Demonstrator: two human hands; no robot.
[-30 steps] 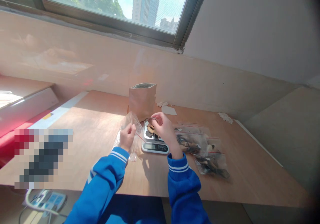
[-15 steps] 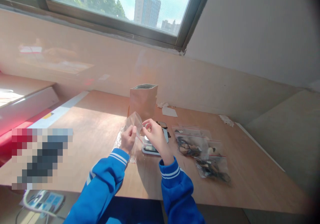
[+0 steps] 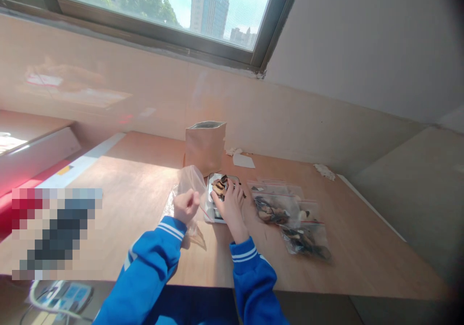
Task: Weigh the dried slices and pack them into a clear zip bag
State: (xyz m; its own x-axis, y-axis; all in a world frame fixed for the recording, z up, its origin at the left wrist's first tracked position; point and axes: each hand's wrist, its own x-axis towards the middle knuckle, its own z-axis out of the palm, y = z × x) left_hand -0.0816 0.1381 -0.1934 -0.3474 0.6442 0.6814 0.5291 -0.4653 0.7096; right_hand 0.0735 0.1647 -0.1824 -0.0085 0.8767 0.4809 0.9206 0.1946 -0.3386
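Well, the dark-and-tan dried pieces (image 3: 219, 187) lay heaped on the pan of your digital scale (image 3: 209, 204), and your right hand (image 3: 230, 208) sat directly over them, its grip narrow, with the fingertips (image 3: 225, 195) down among the pieces. You could not tell from this view whether that grip held one, because the back of the hand hid the contact and most of the scale's display. Your left hand (image 3: 186, 206) pinched a fold of a clear zip bag (image 3: 190, 182) tightly, which kept the film lifted off the worktop (image 3: 145, 247) and just beside the scale. Glare on the plastic made it hard to see whether anything lay inside. To the right, a filled zip bag (image 3: 271, 208) overlapped a second one (image 3: 306, 242), with dark pieces showing through both. Behind the scale stood a brown pouch (image 3: 205, 147), upright and open at the top, near a paper scrap (image 3: 243, 160).
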